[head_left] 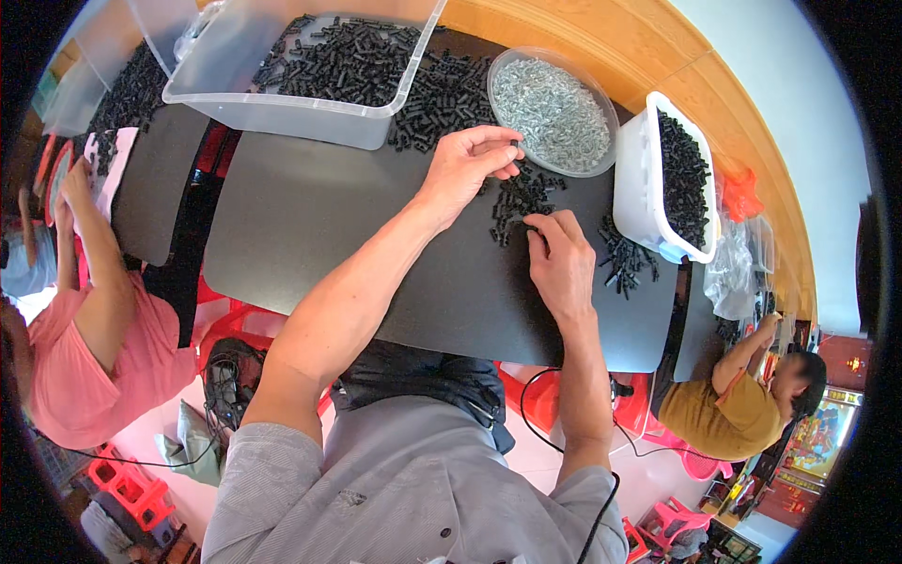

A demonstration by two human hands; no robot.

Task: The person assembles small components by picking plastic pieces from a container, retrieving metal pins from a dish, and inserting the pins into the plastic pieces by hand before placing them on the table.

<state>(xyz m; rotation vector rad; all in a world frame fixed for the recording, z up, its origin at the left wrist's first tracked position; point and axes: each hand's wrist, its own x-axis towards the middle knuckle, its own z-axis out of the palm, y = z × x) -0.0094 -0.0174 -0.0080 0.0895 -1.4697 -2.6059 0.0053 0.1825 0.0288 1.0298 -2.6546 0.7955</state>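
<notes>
Black piece [514, 145] | clamped in left hand [462, 171] | pile [519, 199] beside right hand [563, 260] (grip unclear)

One small black, plastic-looking cylindrical piece [515, 144] is held in the fingertips of the left hand [462, 171], partly covered, so its details are too small to tell. A loose heap of similar short black pieces [522, 195] lies in disorder between both hands, its near edge beside the fingertips of the right hand [566, 265]
</notes>
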